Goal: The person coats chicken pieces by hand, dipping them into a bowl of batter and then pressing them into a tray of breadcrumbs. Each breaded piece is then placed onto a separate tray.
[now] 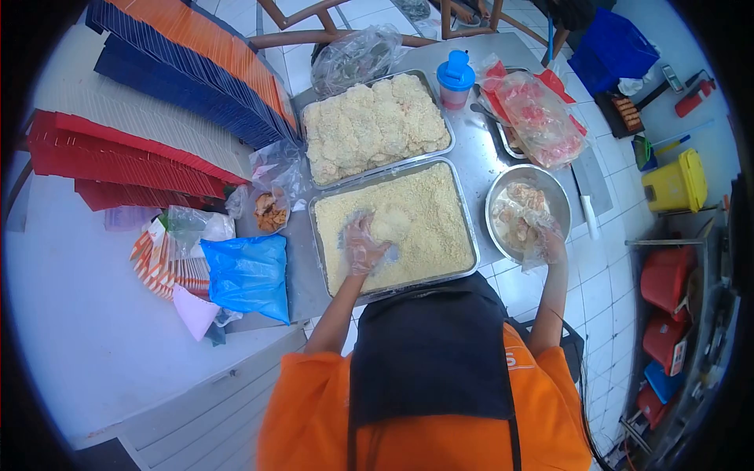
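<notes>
My left hand [364,245], in a clear plastic glove, rests in a metal tray [473,235] of pale yellow crumbs [436,208]. Its fingers are spread, and a crumb-coated piece [390,224] lies right beside them. My right hand [547,239], also in a loose clear glove, reaches into a round steel bowl [495,188] at the right. Raw meat pieces [525,196] sit in whitish liquid there. The glove and meat hide the right fingertips. Behind the crumb tray, a second tray [449,147] is heaped with crumb-coated pieces [373,122].
A blue-lidded cup [455,78], a bag of raw meat [542,129] and a white-handled knife [587,206] are near the bowl. At left are folded cartons [149,149], a blue plastic bag [247,275] and a bag of brown pieces [270,213].
</notes>
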The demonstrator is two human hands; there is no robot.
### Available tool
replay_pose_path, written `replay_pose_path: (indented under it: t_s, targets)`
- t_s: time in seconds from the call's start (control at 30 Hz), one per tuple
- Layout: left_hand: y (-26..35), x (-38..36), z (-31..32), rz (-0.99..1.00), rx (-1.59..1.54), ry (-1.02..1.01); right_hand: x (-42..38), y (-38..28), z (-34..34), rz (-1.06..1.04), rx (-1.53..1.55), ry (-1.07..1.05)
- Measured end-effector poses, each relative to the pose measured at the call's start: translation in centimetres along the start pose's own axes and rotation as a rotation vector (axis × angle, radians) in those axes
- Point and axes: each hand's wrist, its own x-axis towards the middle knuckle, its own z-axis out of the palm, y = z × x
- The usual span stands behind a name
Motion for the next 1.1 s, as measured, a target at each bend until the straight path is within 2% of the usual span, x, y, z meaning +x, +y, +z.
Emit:
replay_pose_path:
  t_s: [0.07, 0.13, 0.27, 0.37, 0.43, 0.47, 0.53, 0.67, 0.73, 0.9, 0.97, 1.1]
  targets:
    - [-1.0, 0.3, 0.8, -0.049, -0.016, -0.037, 0.7, 0.7, -0.6, 0.017, 0.006, 0.056]
    - [-1.6, 0.0, 0.4, -0.087, -0.264, -0.008, 0.6, 0.6, -0.5, 0.007, 0.016, 0.035]
    - [-0.4, 0.5, -2.2, 0.021, -0.091, 0.109, 0.9, 1.3, -1.4, -0.005, 0.033, 0.046]
    - [3.6, 1.8, -4.6, 0.065, -0.076, 0.042, 0.6, 0.8, -1.0, 0.016, -0.006, 0.089]
    - [6.0, 3.7, -5.7, 0.096, 0.035, -0.163, -0.8, -1.2, 0.9, 0.003, -0.005, 0.079]
    - [7.5, 4.5, -6.4, 0.098, 0.035, -0.164, -1.3, -2.0, 1.6, -0.01, -0.003, 0.068]
    - [11.2, 6.3, -7.9, 0.194, 0.225, -0.264, -1.3, -2.4, 1.9, -0.001, -0.011, 0.072]
    - [11.6, 9.4, -3.3, 0.335, 0.203, -0.255, 0.4, 0.2, 0.3, 0.026, -0.015, 0.129]
    - [10.5, 9.9, -1.0, 0.637, 0.284, -0.077, 0.4, 0.8, -0.1, 0.033, -0.003, 0.126]
    - [10.0, 9.7, -0.1, 0.554, 0.342, -0.222, 0.2, 2.1, -1.6, 0.089, 0.043, 0.142]
    - [10.6, 10.1, -0.3, 0.509, 0.37, -0.27, 0.9, 3.1, -2.4, 0.098, -0.089, 0.208]
    - [10.7, 10.5, -0.7, 0.526, 0.374, -0.283, -0.5, -0.1, 0.8, 0.176, 0.0, 0.227]
